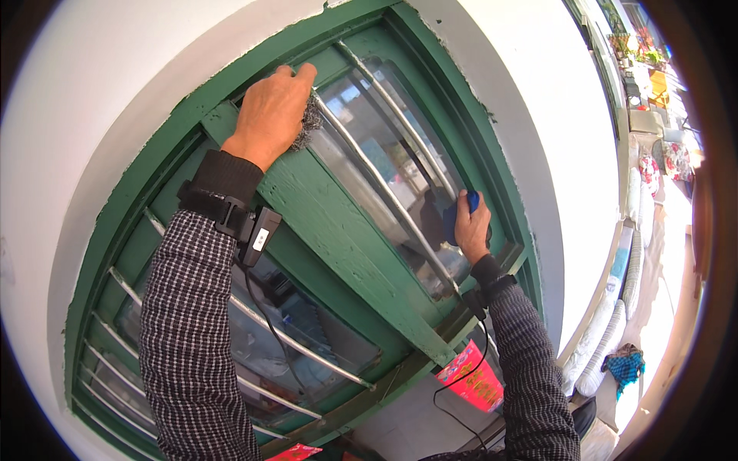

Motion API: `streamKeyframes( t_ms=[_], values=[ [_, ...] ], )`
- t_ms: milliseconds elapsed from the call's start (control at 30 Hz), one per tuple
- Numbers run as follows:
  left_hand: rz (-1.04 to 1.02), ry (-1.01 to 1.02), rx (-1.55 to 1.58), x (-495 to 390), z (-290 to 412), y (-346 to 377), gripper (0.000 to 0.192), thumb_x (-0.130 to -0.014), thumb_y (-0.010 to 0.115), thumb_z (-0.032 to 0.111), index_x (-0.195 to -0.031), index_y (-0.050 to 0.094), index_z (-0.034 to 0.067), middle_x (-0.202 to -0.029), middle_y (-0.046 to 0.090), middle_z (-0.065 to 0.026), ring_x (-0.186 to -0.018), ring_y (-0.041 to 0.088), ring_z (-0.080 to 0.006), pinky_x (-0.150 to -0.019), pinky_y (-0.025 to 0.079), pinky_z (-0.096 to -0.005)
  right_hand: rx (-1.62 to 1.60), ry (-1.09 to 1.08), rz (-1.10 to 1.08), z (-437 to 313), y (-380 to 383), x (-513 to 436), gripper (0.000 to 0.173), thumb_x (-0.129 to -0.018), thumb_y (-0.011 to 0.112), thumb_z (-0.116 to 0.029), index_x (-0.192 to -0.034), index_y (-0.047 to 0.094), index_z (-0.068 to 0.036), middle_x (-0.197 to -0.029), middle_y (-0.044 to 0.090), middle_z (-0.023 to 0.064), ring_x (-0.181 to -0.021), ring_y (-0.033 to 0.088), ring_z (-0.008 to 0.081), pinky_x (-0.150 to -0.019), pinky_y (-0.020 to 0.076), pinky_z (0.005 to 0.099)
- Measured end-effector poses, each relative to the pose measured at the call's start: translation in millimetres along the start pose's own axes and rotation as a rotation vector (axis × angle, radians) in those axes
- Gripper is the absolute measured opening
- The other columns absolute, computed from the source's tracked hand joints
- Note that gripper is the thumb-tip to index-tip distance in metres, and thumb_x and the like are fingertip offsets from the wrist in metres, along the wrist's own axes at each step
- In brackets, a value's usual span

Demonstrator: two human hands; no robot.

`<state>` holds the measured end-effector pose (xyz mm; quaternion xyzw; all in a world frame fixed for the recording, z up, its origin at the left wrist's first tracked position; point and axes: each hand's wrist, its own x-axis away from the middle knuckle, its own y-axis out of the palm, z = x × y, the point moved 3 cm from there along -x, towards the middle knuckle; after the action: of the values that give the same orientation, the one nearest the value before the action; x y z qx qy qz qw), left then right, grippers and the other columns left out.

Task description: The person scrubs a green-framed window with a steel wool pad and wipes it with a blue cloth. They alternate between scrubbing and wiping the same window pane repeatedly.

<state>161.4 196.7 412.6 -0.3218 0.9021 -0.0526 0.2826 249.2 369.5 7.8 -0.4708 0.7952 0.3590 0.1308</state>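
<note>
My left hand (pixel 271 115) holds a grey steel wool pad (pixel 310 122) near the upper end of a metal window bar (pixel 369 164). Its fingertips reach the bar's top, beside the green wooden window frame (pixel 323 225). Lower and to the right, my right hand (pixel 474 230) grips a blue object (pixel 450 223), perhaps a cloth or sponge, partly covered by the fingers. It is at the lower part of a second metal bar (pixel 403 121), in front of the window glass (pixel 383 150). Whether it touches the glass cannot be seen.
More bars (pixel 305 343) cross the lower-left window. Black cables hang from devices strapped on both wrists. A red paper strip (pixel 473 377) with writing hangs below the frame. Cushions (pixel 602 346) and a blue checked cloth (pixel 625 369) lie along the right.
</note>
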Motion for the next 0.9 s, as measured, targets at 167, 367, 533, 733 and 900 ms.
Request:
streamKeyframes(
  t_ms=[167, 367, 533, 733, 900],
  values=[
    [-0.077, 0.012, 0.071, 2.3, -3.5, 3.6, 0.010, -0.091, 0.073, -0.002, -0.101, 0.072, 0.000, -0.089, 0.064, -0.0218, -0.093, 0.067, -0.0415, -0.080, 0.055, -0.0505, 0.011, -0.002, 0.005, -0.2, -0.2, 0.0, 0.038, -0.108, 0.062, -0.033, -0.091, 0.055, 0.001, -0.076, 0.062, 0.0292, -0.078, 0.061, 0.0564, -0.071, 0.0456, 0.0583],
    [-0.158, 0.066, 0.042, 21.3, 13.8, -7.5, 0.028, -0.096, 0.078, 0.021, -0.111, 0.077, -0.002, -0.103, 0.065, -0.0206, -0.096, 0.066, -0.0368, -0.079, 0.053, -0.0511, 0.007, -0.019, 0.011, -1.1, 0.1, -0.8, 0.040, -0.108, 0.063, -0.033, -0.091, 0.055, 0.001, -0.075, 0.061, 0.0296, -0.077, 0.062, 0.0563, -0.069, 0.0460, 0.0578],
    [-0.127, 0.081, -0.302, 38.4, 41.4, -16.4, 0.057, -0.091, 0.083, 0.029, -0.136, 0.070, -0.003, -0.110, 0.067, -0.0184, -0.102, 0.069, -0.0325, -0.076, 0.053, -0.0417, 0.001, 0.001, -0.005, -2.0, -0.8, -0.3, 0.039, -0.109, 0.063, -0.033, -0.092, 0.056, 0.001, -0.076, 0.062, 0.0289, -0.078, 0.063, 0.0555, -0.070, 0.0474, 0.0566],
    [-0.265, 0.037, -0.269, 24.1, 34.2, 1.8, 0.041, -0.086, 0.074, 0.002, -0.125, 0.069, -0.006, -0.109, 0.068, -0.0237, -0.084, 0.073, -0.0379, -0.075, 0.057, -0.0480, 0.026, -0.020, 0.002, -1.3, -0.8, -0.9, 0.039, -0.109, 0.062, -0.034, -0.092, 0.057, 0.001, -0.077, 0.063, 0.0275, -0.077, 0.063, 0.0547, -0.070, 0.0479, 0.0564],
    [-0.236, 0.184, -0.146, 33.5, 42.3, 14.5, 0.024, -0.082, 0.072, -0.004, -0.105, 0.064, -0.008, -0.106, 0.067, -0.0281, -0.079, 0.074, -0.0412, -0.073, 0.060, -0.0504, 0.020, -0.019, 0.000, 0.6, 0.2, -0.1, 0.039, -0.109, 0.061, -0.035, -0.093, 0.057, 0.000, -0.078, 0.064, 0.0267, -0.077, 0.063, 0.0542, -0.072, 0.0473, 0.0570]
  ],
)
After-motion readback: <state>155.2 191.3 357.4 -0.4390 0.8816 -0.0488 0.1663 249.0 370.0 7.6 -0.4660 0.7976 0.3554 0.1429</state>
